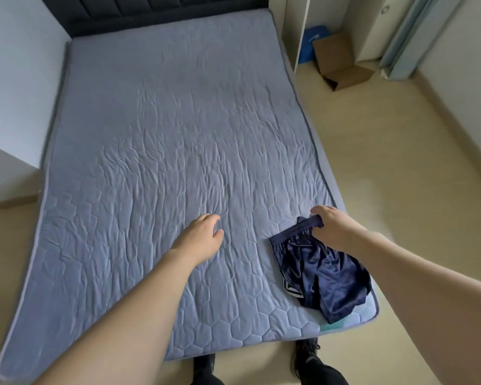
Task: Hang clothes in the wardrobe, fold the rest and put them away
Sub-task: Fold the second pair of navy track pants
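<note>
A pair of shiny navy shorts (321,276) with a white stripe lies crumpled at the near right corner of the bed (161,151), which is covered by a quilted grey-blue pad. My right hand (332,225) grips the shorts' waistband at its far end. My left hand (202,236) hovers over the bare pad to the left of the shorts, fingers loosely curled and holding nothing.
A dark padded headboard (161,15) stands at the far end. An open white wardrobe (303,29) at the back right has a cardboard box (342,62) and a blue bag (315,43) at its foot. Beige floor runs along the bed's right side.
</note>
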A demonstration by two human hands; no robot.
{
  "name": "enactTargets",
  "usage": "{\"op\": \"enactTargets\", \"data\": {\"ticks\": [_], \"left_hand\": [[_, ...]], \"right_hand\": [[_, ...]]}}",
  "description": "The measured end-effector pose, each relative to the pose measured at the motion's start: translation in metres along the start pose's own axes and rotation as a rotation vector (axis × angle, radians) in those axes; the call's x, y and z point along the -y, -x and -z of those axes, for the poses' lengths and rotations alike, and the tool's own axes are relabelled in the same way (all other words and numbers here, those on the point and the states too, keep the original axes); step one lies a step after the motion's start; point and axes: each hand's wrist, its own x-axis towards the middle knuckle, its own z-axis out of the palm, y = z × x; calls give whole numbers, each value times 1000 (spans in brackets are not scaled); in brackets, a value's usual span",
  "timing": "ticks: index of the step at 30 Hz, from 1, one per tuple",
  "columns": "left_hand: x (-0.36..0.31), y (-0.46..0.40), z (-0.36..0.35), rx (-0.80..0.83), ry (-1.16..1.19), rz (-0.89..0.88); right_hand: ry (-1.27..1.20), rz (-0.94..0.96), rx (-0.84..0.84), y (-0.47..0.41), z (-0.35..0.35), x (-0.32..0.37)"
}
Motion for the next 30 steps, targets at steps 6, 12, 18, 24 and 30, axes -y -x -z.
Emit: {"op": "enactTargets", "data": {"ticks": [6, 12, 18, 24, 30], "left_hand": [[-68, -77, -99, 139, 168, 197], [-76, -190, -250, 278, 244, 312], [-78, -282, -369, 235, 361, 438], [-71, -294, -397, 234, 278, 350], [-43, -256, -307, 173, 175, 303]], "right_hand": [[56, -20, 94, -102, -8, -95], [241, -16, 120, -230, -114, -189], [535, 6, 106, -342, -181, -259], [879, -11, 80, -366, -202, -275], [625, -21, 122, -317, -171, -212]]}}
